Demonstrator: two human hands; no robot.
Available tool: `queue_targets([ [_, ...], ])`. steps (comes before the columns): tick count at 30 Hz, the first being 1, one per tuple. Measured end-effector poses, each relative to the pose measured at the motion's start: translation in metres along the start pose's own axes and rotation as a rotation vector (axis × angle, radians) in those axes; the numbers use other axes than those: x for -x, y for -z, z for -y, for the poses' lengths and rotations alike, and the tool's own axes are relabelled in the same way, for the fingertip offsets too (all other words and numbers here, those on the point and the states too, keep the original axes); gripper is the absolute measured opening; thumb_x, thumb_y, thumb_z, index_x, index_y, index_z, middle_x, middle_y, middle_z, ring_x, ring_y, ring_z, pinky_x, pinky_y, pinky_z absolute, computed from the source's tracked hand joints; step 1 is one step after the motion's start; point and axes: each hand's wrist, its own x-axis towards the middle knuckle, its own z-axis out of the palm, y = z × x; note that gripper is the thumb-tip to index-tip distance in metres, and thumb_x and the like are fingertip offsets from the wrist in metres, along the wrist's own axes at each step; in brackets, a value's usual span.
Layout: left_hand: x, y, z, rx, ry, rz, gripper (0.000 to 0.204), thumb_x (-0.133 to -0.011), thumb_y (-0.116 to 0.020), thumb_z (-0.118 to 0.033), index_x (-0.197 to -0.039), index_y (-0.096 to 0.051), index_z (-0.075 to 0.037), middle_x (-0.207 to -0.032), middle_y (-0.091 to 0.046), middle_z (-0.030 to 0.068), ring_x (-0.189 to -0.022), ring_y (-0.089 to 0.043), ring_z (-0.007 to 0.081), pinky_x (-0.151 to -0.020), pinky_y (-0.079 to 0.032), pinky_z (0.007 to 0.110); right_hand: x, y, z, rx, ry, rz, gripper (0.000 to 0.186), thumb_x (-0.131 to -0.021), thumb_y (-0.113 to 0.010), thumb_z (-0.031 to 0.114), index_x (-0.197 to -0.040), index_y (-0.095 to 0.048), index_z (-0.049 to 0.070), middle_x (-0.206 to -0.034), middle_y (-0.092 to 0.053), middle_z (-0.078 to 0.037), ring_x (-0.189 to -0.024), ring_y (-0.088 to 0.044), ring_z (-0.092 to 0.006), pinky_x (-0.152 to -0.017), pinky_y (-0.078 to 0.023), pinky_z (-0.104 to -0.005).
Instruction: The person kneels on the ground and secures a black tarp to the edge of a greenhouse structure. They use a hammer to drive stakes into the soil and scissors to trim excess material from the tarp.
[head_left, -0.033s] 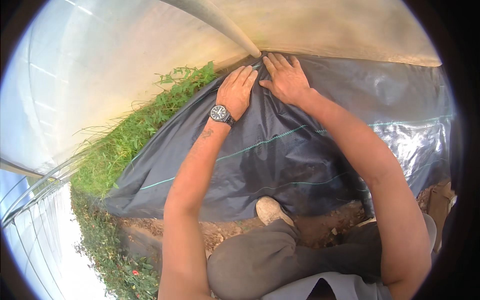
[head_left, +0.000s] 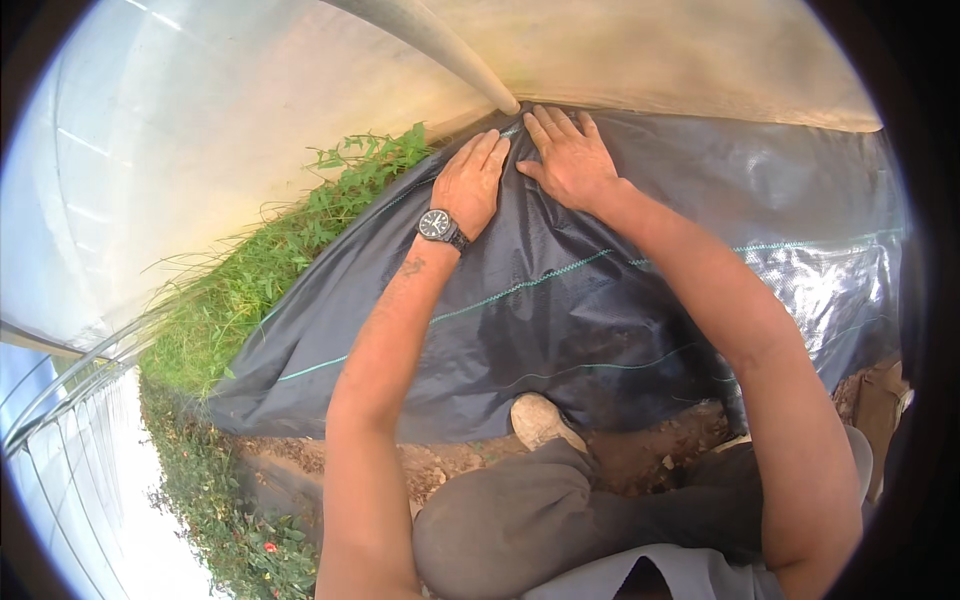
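A black plastic ground sheet (head_left: 505, 330) with green stitched lines covers most of the ground in front of me. My left hand (head_left: 468, 180), below a wristwatch, lies on it with fingers stretched out near its top edge. Just to the right, my right hand (head_left: 567, 155) presses on the sheet, fingers apart and thumb out. Both sets of fingertips are close to the foot of a pale pipe (head_left: 440, 40), where the sheet is gathered in creases and meets the translucent plastic wall (head_left: 690, 60).
Grass and weeds (head_left: 270, 260) border the sheet's left edge. Leafy plants with red flowers (head_left: 220, 480) grow at lower left, beside a metal frame (head_left: 80, 390). My bent leg (head_left: 500, 510) and shoe (head_left: 540, 420) are on bare soil (head_left: 640, 440) along the sheet's near edge.
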Motion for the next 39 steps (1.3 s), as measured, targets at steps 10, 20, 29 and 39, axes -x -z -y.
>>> queue_targets([
  [10, -0.035, -0.043, -0.033, 0.405, 0.261, 0.033, 0.045, -0.102, -0.05, -0.01, -0.147, -0.051, -0.005, -0.148, -0.056, 0.021, -0.137, -0.052, 0.0394, -0.114, -0.043, 0.047, -0.003, -0.015, -0.011, -0.096, 0.014, -0.035, 0.068, -0.107, -0.042, 0.043, -0.161, -0.033, 0.002, -0.168, -0.033, -0.015, -0.158, -0.025, -0.0284, -0.129, -0.018, -0.0537],
  [20, -0.07, -0.049, -0.063, 0.228, 0.512, 0.251, 0.058, -0.098, -0.057, -0.027, -0.151, -0.049, -0.005, -0.151, -0.051, 0.0195, -0.129, -0.05, 0.045, -0.111, -0.043, 0.051, 0.031, 0.019, -0.042, -0.919, -0.265, -0.281, 0.044, -0.086, -0.067, 0.008, -0.13, -0.07, 0.002, -0.14, -0.066, -0.016, -0.128, -0.063, -0.0306, -0.112, -0.047, -0.0393],
  [29, -0.072, -0.054, -0.083, 0.121, 0.511, 0.197, 0.059, -0.097, -0.066, -0.025, -0.149, -0.047, -0.005, -0.149, -0.053, 0.0127, -0.132, -0.049, 0.0465, -0.11, -0.037, 0.068, 0.028, 0.05, -0.07, -2.166, -1.123, -0.773, 0.045, -0.105, -0.042, 0.01, -0.141, -0.046, -0.015, -0.141, -0.054, -0.037, -0.123, -0.063, -0.049, -0.104, -0.055, -0.0534],
  [39, -0.076, -0.053, -0.081, -0.066, 0.329, 0.273, 0.038, -0.094, -0.066, -0.018, -0.129, -0.06, -0.003, -0.141, -0.058, 0.0183, -0.125, -0.054, 0.0426, -0.104, -0.044, 0.06, 0.033, 0.073, -0.069, -2.024, -1.171, -0.812, 0.045, -0.106, -0.04, 0.007, -0.143, -0.042, -0.019, -0.149, -0.047, -0.035, -0.13, -0.058, -0.0487, -0.107, -0.054, -0.0532],
])
